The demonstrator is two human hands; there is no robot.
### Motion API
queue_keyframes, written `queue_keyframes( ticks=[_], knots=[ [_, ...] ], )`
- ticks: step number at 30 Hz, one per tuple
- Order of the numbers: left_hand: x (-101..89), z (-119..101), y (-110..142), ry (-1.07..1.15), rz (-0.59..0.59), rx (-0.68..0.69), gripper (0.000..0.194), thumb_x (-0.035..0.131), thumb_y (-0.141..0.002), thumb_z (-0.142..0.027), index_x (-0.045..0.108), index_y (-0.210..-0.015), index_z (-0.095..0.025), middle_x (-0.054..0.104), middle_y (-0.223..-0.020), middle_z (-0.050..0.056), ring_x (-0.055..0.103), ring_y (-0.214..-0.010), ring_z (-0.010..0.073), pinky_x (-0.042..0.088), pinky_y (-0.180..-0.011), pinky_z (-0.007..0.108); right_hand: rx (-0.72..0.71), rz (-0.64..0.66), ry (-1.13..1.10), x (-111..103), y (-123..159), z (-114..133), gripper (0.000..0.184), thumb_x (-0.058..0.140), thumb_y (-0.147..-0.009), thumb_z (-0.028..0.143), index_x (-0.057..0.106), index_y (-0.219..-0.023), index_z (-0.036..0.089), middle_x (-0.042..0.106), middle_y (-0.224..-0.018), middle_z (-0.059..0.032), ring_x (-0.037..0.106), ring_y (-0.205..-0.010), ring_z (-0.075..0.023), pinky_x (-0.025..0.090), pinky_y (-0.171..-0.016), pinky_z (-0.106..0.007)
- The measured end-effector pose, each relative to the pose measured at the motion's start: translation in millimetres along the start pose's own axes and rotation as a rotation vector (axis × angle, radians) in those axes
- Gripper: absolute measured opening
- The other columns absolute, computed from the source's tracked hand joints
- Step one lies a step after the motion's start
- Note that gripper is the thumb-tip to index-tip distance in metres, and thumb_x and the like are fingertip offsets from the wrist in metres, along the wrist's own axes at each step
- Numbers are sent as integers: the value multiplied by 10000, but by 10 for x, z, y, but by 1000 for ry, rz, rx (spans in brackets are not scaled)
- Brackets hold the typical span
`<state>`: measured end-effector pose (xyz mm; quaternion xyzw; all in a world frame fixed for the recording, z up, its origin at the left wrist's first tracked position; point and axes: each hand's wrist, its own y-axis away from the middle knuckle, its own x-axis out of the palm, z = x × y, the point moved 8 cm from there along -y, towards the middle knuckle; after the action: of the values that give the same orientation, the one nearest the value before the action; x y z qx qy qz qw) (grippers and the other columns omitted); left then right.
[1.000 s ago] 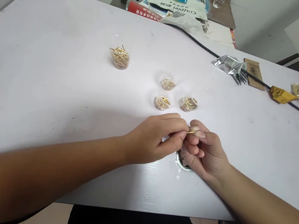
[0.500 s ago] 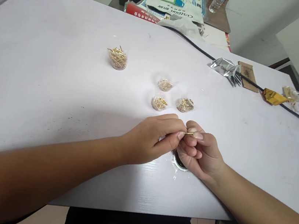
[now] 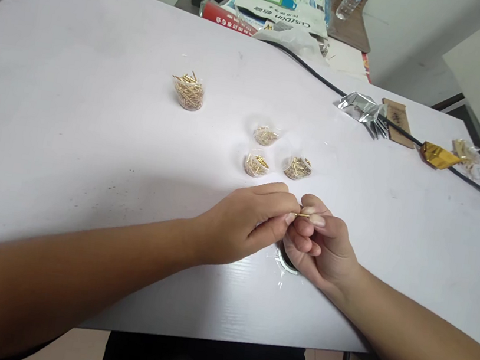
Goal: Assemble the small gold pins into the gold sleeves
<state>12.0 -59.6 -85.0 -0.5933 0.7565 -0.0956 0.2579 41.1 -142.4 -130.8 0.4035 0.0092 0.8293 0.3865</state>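
Note:
A thin gold-coloured metal pin (image 3: 302, 215) is pinched between my two hands, its middle showing in the small gap. My left hand (image 3: 256, 221) grips one end with thumb and forefinger; my right hand (image 3: 325, 237) has the other end between thumb and fingertips. Below the right hand, partly covered, lies a round dark object with a pale rim (image 3: 288, 265) on the table. Just beyond the hands stand small clear containers of gold pins: one at left (image 3: 256, 165), one at right (image 3: 297, 168) and one behind (image 3: 266, 136).
A fuller clear container of gold pins (image 3: 189, 94) stands farther left on the white table (image 3: 102, 77). A black cable (image 3: 309, 69) crosses the back right, past a silver foil packet (image 3: 361, 107), a cardboard piece (image 3: 398, 122) and a gold packet (image 3: 440, 155). Bags (image 3: 285, 16) lie beyond the table.
Both hands keep their pinch on the pin. The right hand's fingers have shifted very slightly; otherwise the scene looks the same.

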Motion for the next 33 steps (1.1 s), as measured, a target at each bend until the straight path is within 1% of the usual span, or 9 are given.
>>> queue_keyframes(
  ticks=[4, 8, 11, 17, 23, 27, 30, 33],
  knots=[
    [5, 5, 3, 12, 0, 1, 189, 413, -939, -144, 558, -818, -130, 554, -792, 29, 501, -784, 107, 429, -743, 220, -2, 1, -4, -8, -7, -5, 178, 784, -652, 190, 612, -609, 188, 584, -501, 65, 484, -372, -14, 375, -360, -43],
    [5, 7, 3, 14, -4, 0, 185, 412, -942, -149, 550, -819, -142, 569, -801, 29, 516, -794, 112, 438, -743, 226, 7, -65, 9, -37, -7, -8, 232, 817, -591, 202, 586, -567, 187, 560, -464, 68, 459, -336, -21, 363, -335, -52],
    [3, 6, 4, 17, -9, 0, 183, 408, -943, -151, 546, -823, -149, 581, -809, 30, 525, -799, 116, 445, -743, 231, 0, -97, 26, -43, -7, -2, 246, 825, -569, 201, 580, -556, 189, 563, -453, 72, 472, -325, -27, 368, -326, -56],
    [15, 17, 6, 22, 8, -13, 189, 401, -943, -153, 550, -828, -139, 582, -827, 42, 524, -809, 117, 446, -758, 234, -36, -25, 16, 9, -13, 11, 198, 787, -643, 178, 596, -591, 184, 616, -502, 56, 546, -368, -43, 378, -325, -54],
    [-6, 13, 3, 30, -22, -17, 178, 413, -940, -153, 538, -814, -155, 586, -824, 29, 544, -817, 115, 454, -755, 233, -40, -51, 7, -3, -22, 7, 290, 815, -603, 189, 530, -555, 165, 583, -471, 62, 518, -346, -38, 368, -321, -51],
    [11, 15, 4, 30, -2, -20, 192, 405, -940, -149, 547, -812, -159, 586, -825, 35, 534, -818, 123, 450, -764, 240, -28, -65, 24, -4, -24, 2, 336, 830, -583, 204, 499, -546, 164, 564, -458, 65, 496, -337, -34, 350, -310, -56],
    [12, 18, 4, 40, -3, -19, 192, 406, -938, -143, 548, -808, -151, 580, -822, 36, 523, -815, 119, 443, -768, 235, -19, -70, -8, -8, -25, -10, 312, 835, -576, 187, 526, -537, 167, 576, -457, 64, 506, -336, -38, 359, -309, -55],
    [8, 24, 5, 39, -10, -21, 196, 409, -938, -147, 552, -804, -142, 568, -812, 36, 511, -803, 117, 435, -758, 235, -15, -32, -45, 11, -27, -21, 259, 823, -603, 167, 569, -549, 171, 603, -477, 59, 544, -361, -45, 391, -326, -54]
  ],
)
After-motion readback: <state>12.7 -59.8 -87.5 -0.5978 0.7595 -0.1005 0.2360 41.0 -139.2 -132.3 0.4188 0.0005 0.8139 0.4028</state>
